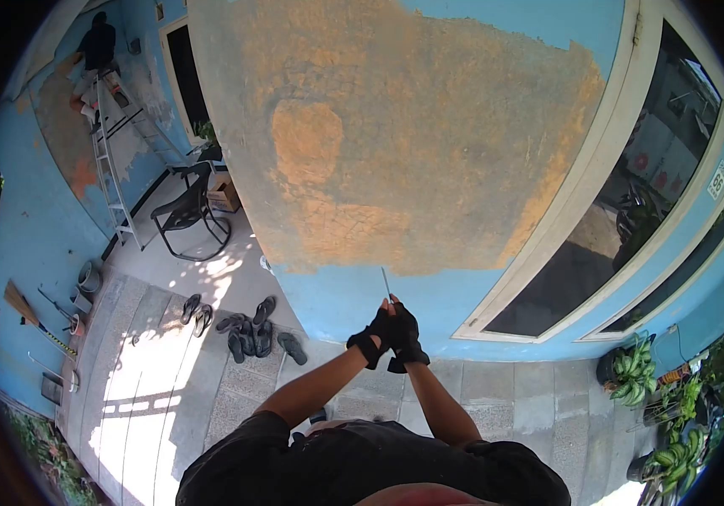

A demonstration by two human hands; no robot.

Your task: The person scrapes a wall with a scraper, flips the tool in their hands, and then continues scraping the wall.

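My left hand (371,337) and my right hand (405,332), both in black fingerless gloves, come together in front of the wall. They are closed around a scraper (386,283), whose thin metal blade shows edge-on, pointing up. The grip is mostly hidden by the fingers. Before me stands a wall with a large bare patch (438,143) of grey and orange-brown, cracked in places. Blue paint (353,299) borders it below and at the top right. The blade's tip is near the patch's lower edge; I cannot tell whether it touches.
A person (99,44) is on a stepladder (105,160) at the far left. A black chair (189,211) and several sandals (248,335) are on the floor. A broom (24,305) leans at left. A framed window (607,202) and potted plants (632,371) are at right.
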